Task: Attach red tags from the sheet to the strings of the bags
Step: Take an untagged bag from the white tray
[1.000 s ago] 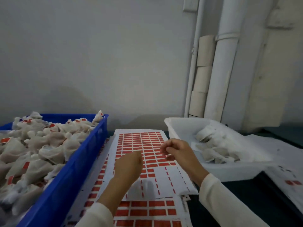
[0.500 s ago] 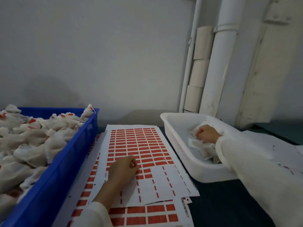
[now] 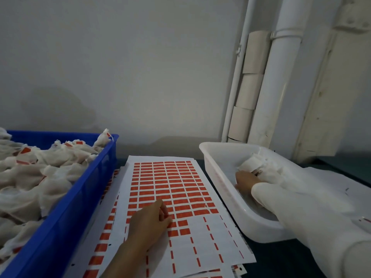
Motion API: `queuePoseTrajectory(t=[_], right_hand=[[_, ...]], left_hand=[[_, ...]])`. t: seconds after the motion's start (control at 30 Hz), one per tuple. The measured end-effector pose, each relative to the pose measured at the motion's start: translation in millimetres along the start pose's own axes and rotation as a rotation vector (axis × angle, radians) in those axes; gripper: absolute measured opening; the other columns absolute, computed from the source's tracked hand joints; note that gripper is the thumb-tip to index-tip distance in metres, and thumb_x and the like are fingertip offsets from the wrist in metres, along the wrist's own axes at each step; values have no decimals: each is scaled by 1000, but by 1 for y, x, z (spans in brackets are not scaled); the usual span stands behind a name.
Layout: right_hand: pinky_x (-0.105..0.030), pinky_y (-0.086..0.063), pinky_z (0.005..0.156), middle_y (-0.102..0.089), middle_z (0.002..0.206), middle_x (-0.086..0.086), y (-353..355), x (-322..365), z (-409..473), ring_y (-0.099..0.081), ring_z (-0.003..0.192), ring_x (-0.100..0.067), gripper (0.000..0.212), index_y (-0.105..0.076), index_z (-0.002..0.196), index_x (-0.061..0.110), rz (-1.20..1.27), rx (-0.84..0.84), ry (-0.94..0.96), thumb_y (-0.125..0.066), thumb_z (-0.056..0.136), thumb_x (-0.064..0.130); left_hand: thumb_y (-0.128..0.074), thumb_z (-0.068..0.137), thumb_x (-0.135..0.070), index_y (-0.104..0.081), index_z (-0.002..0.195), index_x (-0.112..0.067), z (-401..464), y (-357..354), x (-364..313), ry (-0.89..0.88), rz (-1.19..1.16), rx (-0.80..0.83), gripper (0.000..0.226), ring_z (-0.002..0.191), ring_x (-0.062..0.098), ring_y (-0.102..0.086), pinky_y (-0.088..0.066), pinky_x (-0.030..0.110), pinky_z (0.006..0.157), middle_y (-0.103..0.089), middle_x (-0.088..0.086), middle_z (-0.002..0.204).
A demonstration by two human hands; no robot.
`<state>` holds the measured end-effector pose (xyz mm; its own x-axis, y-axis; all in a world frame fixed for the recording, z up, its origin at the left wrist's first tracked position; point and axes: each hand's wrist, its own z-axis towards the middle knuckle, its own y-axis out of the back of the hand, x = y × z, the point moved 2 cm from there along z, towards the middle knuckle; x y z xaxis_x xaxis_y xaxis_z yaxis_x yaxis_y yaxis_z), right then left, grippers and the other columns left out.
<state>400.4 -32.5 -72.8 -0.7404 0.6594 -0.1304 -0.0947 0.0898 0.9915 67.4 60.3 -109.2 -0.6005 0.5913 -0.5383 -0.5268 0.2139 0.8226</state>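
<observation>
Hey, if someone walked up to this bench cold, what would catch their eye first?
Probably the sheet of red tags in the middle, its near rows already peeled, with the left hand resting on it. Next, the blue crate at left, heaped with white bags that carry red tags. At right, the right hand reaches among bags in the white tray.

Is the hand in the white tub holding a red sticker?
No, the right hand is down in the white tub among the plain white bags, with no red tag showing there.

The right hand has moved from the sheet into the white tray.
</observation>
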Motion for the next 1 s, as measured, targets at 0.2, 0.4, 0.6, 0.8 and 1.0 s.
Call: queuePoseTrajectory(t=[0.2, 0.4, 0.6, 0.8, 1.0], right_hand=[[-33, -46, 88, -57, 119, -13, 3, 0, 1, -56, 107, -27, 26, -56, 110, 5, 33, -5, -42, -55, 86, 16], [-35, -44, 74, -52, 78, -11, 56, -19, -17, -55, 77, -26, 15, -46, 76, 10, 573, -235, -166, -53, 86, 19], [-35, -41, 64, -46, 73, -4, 106, 17, -63, -49, 69, -25, 9, -41, 85, 9, 930, -655, -4, -48, 88, 11], [-23, -47, 62, -51, 76, 6, 125, 102, -123, -54, 69, -12, 7, -44, 92, 13, 1067, -689, 255, -46, 95, 20], [-19, -52, 71, -56, 92, 10, 78, 175, -156, -59, 86, -11, 7, -49, 94, 26, 1227, -342, 334, -44, 96, 31]], left_hand=[[-59, 83, -49, -46, 89, -39, -1, 0, 1, -7, -18, -20, 18, 68, 1, -53, -35, 7, 59, -51, -24, 83], [-60, 83, -49, -48, 89, -38, -2, 1, 1, -8, -46, -32, 17, 66, 0, -52, -32, 5, 55, -52, -24, 82], [-61, 83, -45, -49, 88, -37, -4, 1, 2, 5, -112, -62, 15, 66, 1, -53, -31, 6, 53, -53, -23, 83], [-57, 86, -40, -53, 104, -30, -6, 25, -5, 28, -734, -151, 20, 92, 9, -60, -47, 14, 68, -59, -16, 100], [-55, 73, -48, -49, 122, -22, -14, 44, -10, -137, -1064, -44, 55, 102, 13, -60, -53, 17, 71, -59, -11, 115]])
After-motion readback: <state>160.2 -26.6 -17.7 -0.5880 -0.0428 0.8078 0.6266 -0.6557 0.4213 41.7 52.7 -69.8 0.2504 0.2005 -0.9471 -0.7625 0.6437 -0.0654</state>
